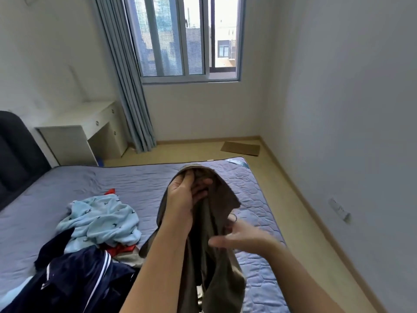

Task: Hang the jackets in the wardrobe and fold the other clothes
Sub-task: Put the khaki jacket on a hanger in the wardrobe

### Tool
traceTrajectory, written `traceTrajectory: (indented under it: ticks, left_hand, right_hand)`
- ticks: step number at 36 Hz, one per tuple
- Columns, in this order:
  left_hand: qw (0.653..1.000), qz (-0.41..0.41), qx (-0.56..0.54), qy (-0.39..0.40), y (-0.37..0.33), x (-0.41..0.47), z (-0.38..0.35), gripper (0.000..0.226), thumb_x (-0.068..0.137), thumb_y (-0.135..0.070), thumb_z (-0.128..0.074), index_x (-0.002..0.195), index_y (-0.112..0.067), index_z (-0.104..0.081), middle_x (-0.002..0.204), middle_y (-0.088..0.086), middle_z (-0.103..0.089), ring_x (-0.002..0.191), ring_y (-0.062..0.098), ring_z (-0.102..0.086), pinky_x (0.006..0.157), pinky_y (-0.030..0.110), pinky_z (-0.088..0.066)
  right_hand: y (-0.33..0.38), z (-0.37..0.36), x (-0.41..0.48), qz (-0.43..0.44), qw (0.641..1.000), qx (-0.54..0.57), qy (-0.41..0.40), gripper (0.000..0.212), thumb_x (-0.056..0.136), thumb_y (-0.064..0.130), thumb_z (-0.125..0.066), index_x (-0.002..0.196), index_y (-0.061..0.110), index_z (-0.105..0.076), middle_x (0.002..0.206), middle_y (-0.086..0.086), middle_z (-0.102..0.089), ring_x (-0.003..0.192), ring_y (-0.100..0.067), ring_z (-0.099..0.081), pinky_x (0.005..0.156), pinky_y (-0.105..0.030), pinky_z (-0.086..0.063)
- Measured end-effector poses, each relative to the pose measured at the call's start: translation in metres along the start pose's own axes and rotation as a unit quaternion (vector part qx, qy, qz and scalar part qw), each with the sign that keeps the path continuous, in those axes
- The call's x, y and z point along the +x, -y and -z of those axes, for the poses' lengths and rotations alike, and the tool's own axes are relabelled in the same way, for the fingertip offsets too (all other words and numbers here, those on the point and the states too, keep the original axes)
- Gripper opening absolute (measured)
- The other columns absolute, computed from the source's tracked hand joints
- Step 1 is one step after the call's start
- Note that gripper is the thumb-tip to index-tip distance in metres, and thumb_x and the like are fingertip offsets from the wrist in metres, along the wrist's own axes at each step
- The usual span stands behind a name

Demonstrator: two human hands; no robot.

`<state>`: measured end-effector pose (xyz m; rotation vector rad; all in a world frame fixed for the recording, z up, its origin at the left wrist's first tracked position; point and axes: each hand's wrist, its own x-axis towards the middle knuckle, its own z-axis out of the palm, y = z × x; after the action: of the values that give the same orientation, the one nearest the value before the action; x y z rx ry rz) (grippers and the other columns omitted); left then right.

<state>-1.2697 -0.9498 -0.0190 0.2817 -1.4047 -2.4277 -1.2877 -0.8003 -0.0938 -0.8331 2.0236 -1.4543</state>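
- Left hand (187,193) gripped a raised khaki-brown cloth garment (223,190) by its top.
- Right hand (239,234), fingers spread wide, was at its edge.
- Likely still sorting; next, shake it open.

White walls (338,86), daylit window (187,37), desk (83,127)

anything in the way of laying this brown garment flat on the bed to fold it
Nothing visible does. The garment hangs from the left hand over the bed, whose near right side is bare; the pile lies to the left.
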Motion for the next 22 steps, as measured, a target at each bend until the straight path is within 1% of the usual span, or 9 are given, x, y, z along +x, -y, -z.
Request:
traceTrajectory:
  ticks: [4,7,9,12,15,16,18,20,22]
  left_hand:
    - [0.998,-0.006,0.067,0.018,-0.006,-0.001,0.011,0.029,0.102,-0.018,-0.038,0.086,-0.012,-0.061,0.064,0.005,-0.072,0.058,0.011,-0.069,0.051,0.019,-0.053]
    - [0.988,0.003,0.157,-0.008,-0.009,0.0,0.026,0.029,0.102,-0.018,-0.038,0.086,-0.011,-0.062,0.066,0.004,-0.072,0.059,0.014,-0.07,0.053,0.022,-0.054]
    - [0.973,0.01,0.226,-0.045,-0.009,0.0,0.04,0.029,0.1,-0.013,-0.041,0.082,-0.007,-0.062,0.063,0.005,-0.07,0.057,0.017,-0.067,0.056,0.028,-0.051]
    - [0.853,-0.041,0.511,-0.102,-0.002,-0.002,0.061,0.03,0.095,-0.014,-0.046,0.066,-0.011,-0.055,0.067,0.003,-0.057,0.074,0.027,-0.058,0.071,0.038,-0.042]
    - [0.727,-0.12,0.659,-0.15,0.007,-0.012,0.068,0.025,0.092,-0.019,-0.05,0.069,-0.015,-0.058,0.09,-0.004,-0.048,0.097,0.024,-0.051,0.081,0.035,-0.024]
    - [0.724,-0.155,0.657,-0.14,0.01,-0.012,0.069,0.023,0.092,-0.019,-0.053,0.072,-0.014,-0.064,0.101,-0.007,-0.047,0.104,0.018,-0.048,0.086,0.034,-0.023]
    - [0.802,-0.181,0.565,-0.064,0.011,-0.01,0.069,0.024,0.093,-0.015,-0.055,0.074,-0.007,-0.068,0.11,-0.013,-0.05,0.105,0.001,-0.046,0.094,0.032,-0.028]
    - [0.896,-0.148,0.418,-0.007,0.007,-0.01,0.062,0.035,0.095,-0.012,-0.054,0.06,-0.008,-0.058,0.076,-0.014,-0.054,0.067,-0.002,-0.045,0.072,0.031,-0.037]
    - [0.924,-0.139,0.356,-0.018,0.004,-0.01,0.053,0.047,0.096,-0.015,-0.054,0.049,-0.017,-0.046,0.05,-0.014,-0.043,0.051,0.003,-0.036,0.055,0.029,-0.03]
  right_hand:
    - [-0.016,-0.015,0.013,0.011,0.976,0.013,-0.219,0.028,0.094,0.002,-0.054,0.074,0.021,-0.06,0.056,0.023,-0.059,0.056,0.01,-0.049,0.058,-0.018,-0.04]
    - [-0.004,-0.005,0.019,-0.002,0.922,0.236,-0.307,0.026,0.097,0.0,-0.045,0.085,0.011,-0.066,0.067,0.01,-0.07,0.062,-0.002,-0.063,0.057,-0.016,-0.05]
    - [0.002,0.008,0.023,-0.031,0.911,0.267,-0.313,0.027,0.096,0.0,-0.044,0.086,0.012,-0.066,0.074,0.0,-0.071,0.066,-0.009,-0.066,0.061,-0.02,-0.054]
    - [0.013,0.018,0.03,-0.05,0.931,0.212,-0.293,0.037,0.092,-0.004,-0.041,0.083,0.016,-0.071,0.085,-0.01,-0.07,0.08,-0.022,-0.064,0.081,-0.036,-0.052]
    - [0.024,0.024,0.034,-0.038,0.946,0.165,-0.275,0.044,0.09,-0.002,-0.041,0.076,0.023,-0.074,0.076,-0.004,-0.071,0.073,-0.02,-0.064,0.077,-0.034,-0.052]
    - [0.029,0.026,0.035,-0.037,0.949,0.153,-0.272,0.044,0.091,-0.001,-0.041,0.075,0.023,-0.074,0.073,-0.003,-0.071,0.069,-0.018,-0.063,0.073,-0.03,-0.053]
    - [0.041,0.035,0.041,-0.037,0.948,0.15,-0.278,0.04,0.09,-0.003,-0.041,0.075,0.016,-0.073,0.072,-0.004,-0.071,0.068,-0.018,-0.063,0.067,-0.025,-0.053]
    - [0.049,0.046,0.048,-0.042,0.942,0.132,-0.304,0.03,0.089,-0.003,-0.044,0.083,0.011,-0.07,0.082,-0.01,-0.07,0.077,-0.023,-0.062,0.074,-0.03,-0.052]
    - [0.052,0.056,0.056,-0.052,0.938,0.034,-0.341,0.017,0.089,0.004,-0.05,0.091,0.007,-0.067,0.092,-0.014,-0.07,0.085,-0.024,-0.061,0.078,-0.035,-0.049]
